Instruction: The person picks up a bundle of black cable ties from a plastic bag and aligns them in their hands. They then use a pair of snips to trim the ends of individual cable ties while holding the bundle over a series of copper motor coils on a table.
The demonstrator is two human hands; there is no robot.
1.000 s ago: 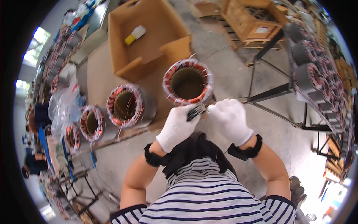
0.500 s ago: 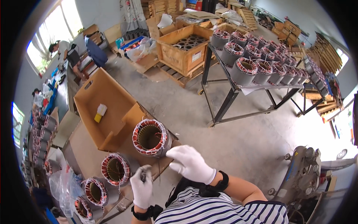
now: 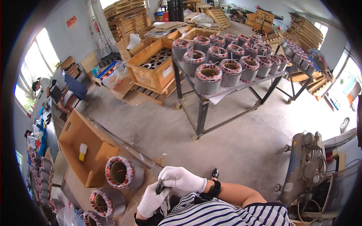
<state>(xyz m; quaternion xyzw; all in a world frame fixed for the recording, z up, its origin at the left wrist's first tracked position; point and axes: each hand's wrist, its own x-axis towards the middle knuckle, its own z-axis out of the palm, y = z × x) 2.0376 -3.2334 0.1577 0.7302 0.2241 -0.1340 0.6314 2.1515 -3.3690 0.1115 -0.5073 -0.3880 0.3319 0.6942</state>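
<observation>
Several cylinders [image 3: 132,175] and a carton [image 3: 106,153] neighbour hands [image 3: 152,200] [image 3: 184,179] gripping a dark tool [image 3: 160,187].

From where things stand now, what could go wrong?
The small dark object in the gloved left hand, with the right hand close against it, might slip and drop. If it fell toward the nearest wound cylinder, it could nick the windings. The rack has casters, so a bump might jolt the grey cylinders on it.

Worktop, cardboard-covered, brown [image 3: 72,180]: open-topped brown cardboard box [image 3: 98,132]; beside it, three grey metal cylinders with red-and-white wound rims [image 3: 138,175], in row; crumpled clear plastic bag [image 3: 68,215].
</observation>
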